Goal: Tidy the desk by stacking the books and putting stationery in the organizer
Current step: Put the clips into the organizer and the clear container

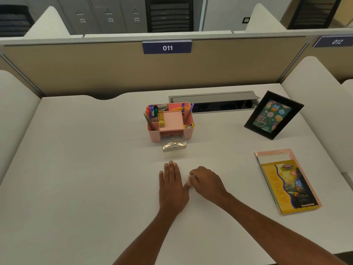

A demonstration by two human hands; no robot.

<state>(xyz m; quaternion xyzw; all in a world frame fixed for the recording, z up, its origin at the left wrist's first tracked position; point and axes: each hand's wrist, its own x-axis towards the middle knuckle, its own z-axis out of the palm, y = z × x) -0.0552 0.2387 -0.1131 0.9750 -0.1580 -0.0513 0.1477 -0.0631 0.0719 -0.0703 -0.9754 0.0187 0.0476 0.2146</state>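
A pink organizer stands mid-desk, filled with pens, markers and a glue stick. Its clear drawer is pulled out toward me and holds paper clips. My left hand lies flat on the desk, fingers straight, just in front of the drawer. Beside it, my right hand has its fingers curled and pinches at paper clips lying between the two hands. One more clip shows at my left hand's fingertips. A stack of books, yellow cover on top, lies at the right.
A black picture frame leans at the back right. An open cable tray runs behind the organizer. Beige partitions close the desk at the back, white dividers on both sides.
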